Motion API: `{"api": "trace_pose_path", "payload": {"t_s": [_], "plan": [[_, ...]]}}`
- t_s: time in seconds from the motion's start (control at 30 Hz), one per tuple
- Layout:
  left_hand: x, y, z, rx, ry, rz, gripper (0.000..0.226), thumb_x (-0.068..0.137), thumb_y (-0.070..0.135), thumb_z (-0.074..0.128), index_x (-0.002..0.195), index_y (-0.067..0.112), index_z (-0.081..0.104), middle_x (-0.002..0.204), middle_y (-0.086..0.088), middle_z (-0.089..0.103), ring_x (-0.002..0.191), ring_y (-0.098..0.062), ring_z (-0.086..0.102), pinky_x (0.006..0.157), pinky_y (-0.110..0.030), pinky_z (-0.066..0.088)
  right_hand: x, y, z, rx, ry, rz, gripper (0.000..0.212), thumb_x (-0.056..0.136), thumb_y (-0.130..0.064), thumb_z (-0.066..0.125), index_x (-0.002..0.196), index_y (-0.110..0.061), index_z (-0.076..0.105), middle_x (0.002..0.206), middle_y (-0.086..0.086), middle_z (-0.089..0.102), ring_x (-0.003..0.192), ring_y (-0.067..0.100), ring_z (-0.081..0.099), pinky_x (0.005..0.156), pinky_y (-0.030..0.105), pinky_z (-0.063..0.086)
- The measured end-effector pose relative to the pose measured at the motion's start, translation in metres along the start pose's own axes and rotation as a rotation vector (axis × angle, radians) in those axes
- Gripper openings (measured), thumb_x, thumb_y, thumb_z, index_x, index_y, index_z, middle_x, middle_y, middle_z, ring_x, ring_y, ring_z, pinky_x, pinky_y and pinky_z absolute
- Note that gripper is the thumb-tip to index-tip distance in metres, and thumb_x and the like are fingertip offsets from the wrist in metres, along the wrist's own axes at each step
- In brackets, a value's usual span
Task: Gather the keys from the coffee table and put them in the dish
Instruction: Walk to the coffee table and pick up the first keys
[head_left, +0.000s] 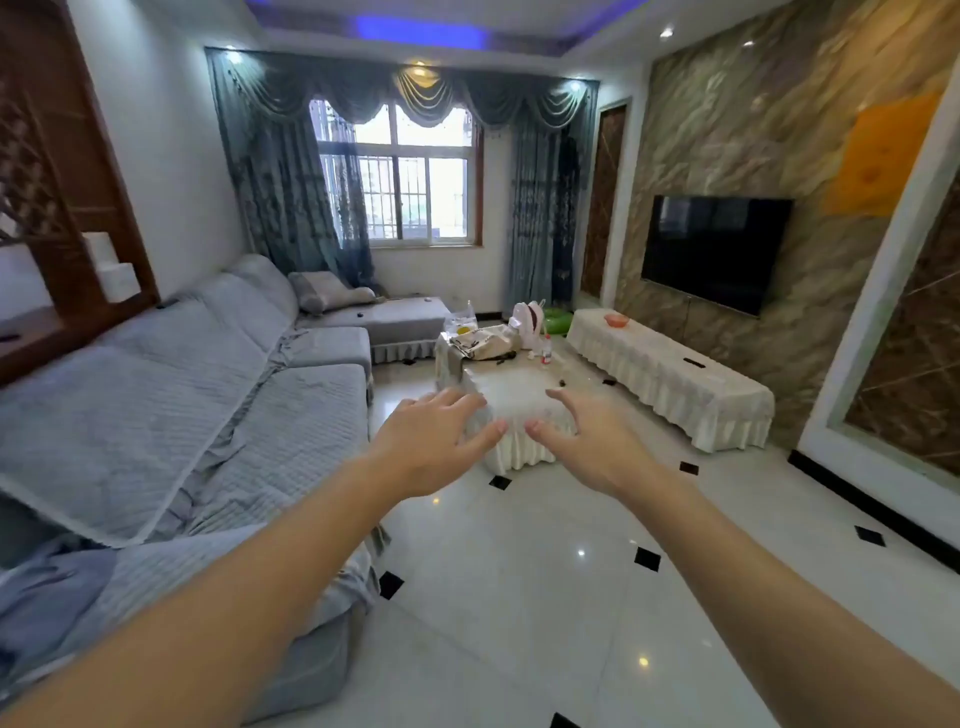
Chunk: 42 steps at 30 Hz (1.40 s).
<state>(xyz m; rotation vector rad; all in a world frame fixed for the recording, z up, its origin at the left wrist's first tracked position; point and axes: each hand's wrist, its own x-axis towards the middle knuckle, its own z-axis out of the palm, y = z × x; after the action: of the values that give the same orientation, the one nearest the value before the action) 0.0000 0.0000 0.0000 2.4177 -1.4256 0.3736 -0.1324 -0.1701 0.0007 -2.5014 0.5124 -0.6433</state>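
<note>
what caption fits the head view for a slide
Both hands open, reaching toward the cloth-covered coffee table beside a grey sofa.

The table (519, 400) stands mid-room, the sofa (208, 395) to its left, a long cabinet (670, 379) to its right beneath the television (714, 252). Bags (483, 340) and a bottle (546, 353) crowd the table's far end; a dish (616, 320) sits on the cabinet.

No legible text, labels, brands or nos. anywhere in view; the bottle (546, 355) on the coffee table (519, 400) bears a label, but too small and blurred to read.
</note>
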Motion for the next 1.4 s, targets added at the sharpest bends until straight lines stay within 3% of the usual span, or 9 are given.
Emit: {"api": "trace_pose_path", "payload": {"t_s": [0.2, 0.3, 0.4, 0.57, 0.7, 1.1, 1.4], "plan": [[0.075, -0.066, 0.041, -0.069, -0.012, -0.033, 0.083, 0.082, 0.078, 0.01, 0.137, 0.028, 0.047, 0.139, 0.0, 0.053, 0.124, -0.024, 0.05, 0.099, -0.041, 0.036, 0.088, 0.014, 0.041, -0.013, -0.029, 0.06, 0.071, 0.088, -0.061, 0.051, 0.147, -0.025, 0.037, 0.15, 0.003, 0.041, 0.135, 0.02, 0.037, 0.092, 0.027, 0.027], [0.118, -0.086, 0.05, -0.117, 0.002, -0.033, 0.09, 0.079, 0.081, 0.006, 0.138, 0.027, 0.047, 0.142, 0.002, 0.051, 0.127, -0.023, 0.048, 0.097, -0.04, 0.033, 0.129, 0.025, 0.045, -0.043, -0.006, 0.072, 0.07, 0.088, -0.061, 0.05, 0.147, -0.024, 0.038, 0.15, 0.002, 0.042, 0.136, 0.019, 0.036, 0.1, 0.03, 0.029], [0.159, -0.097, 0.055, -0.122, 0.01, -0.01, 0.084, 0.082, 0.077, 0.011, 0.139, 0.027, 0.046, 0.144, 0.003, 0.051, 0.127, -0.024, 0.049, 0.097, -0.04, 0.036, 0.163, 0.036, 0.042, -0.072, 0.003, 0.104, 0.07, 0.088, -0.062, 0.048, 0.147, -0.026, 0.037, 0.15, 0.003, 0.042, 0.135, 0.021, 0.038, 0.103, 0.037, 0.033], [0.222, -0.107, 0.071, -0.119, -0.013, 0.049, 0.075, 0.086, 0.074, 0.017, 0.139, 0.03, 0.046, 0.144, 0.003, 0.05, 0.13, -0.021, 0.046, 0.101, -0.041, 0.038, 0.21, 0.064, 0.034, -0.075, 0.07, 0.126, 0.064, 0.09, -0.056, 0.05, 0.144, -0.023, 0.041, 0.148, 0.003, 0.044, 0.134, 0.021, 0.038, 0.103, 0.037, 0.033], [0.276, -0.107, 0.097, -0.099, -0.035, 0.07, 0.072, 0.089, 0.073, 0.019, 0.14, 0.03, 0.046, 0.144, 0.004, 0.05, 0.13, -0.02, 0.046, 0.103, -0.041, 0.038, 0.249, 0.103, 0.033, -0.08, 0.147, 0.128, 0.059, 0.092, -0.052, 0.049, 0.142, -0.022, 0.045, 0.145, 0.001, 0.048, 0.131, 0.019, 0.042, 0.1, 0.034, 0.034], [0.45, -0.094, 0.184, 0.037, -0.079, 0.041, 0.082, 0.083, 0.078, 0.01, 0.141, 0.031, 0.043, 0.145, 0.005, 0.049, 0.132, -0.021, 0.045, 0.102, -0.042, 0.035, 0.412, 0.257, 0.027, -0.024, 0.038, 0.131, 0.073, 0.087, -0.06, 0.051, 0.149, -0.026, 0.032, 0.152, 0.002, 0.038, 0.137, 0.021, 0.034, 0.103, 0.035, 0.03], [0.557, -0.106, 0.226, 0.085, -0.063, -0.048, 0.086, 0.081, 0.076, 0.007, 0.142, 0.027, 0.042, 0.148, -0.001, 0.048, 0.133, -0.025, 0.044, 0.103, -0.044, 0.034, 0.51, 0.336, 0.03, -0.038, 0.03, 0.057, 0.071, 0.087, -0.06, 0.05, 0.147, -0.027, 0.035, 0.15, 0.002, 0.041, 0.136, 0.021, 0.036, 0.1, 0.033, 0.03]]}}
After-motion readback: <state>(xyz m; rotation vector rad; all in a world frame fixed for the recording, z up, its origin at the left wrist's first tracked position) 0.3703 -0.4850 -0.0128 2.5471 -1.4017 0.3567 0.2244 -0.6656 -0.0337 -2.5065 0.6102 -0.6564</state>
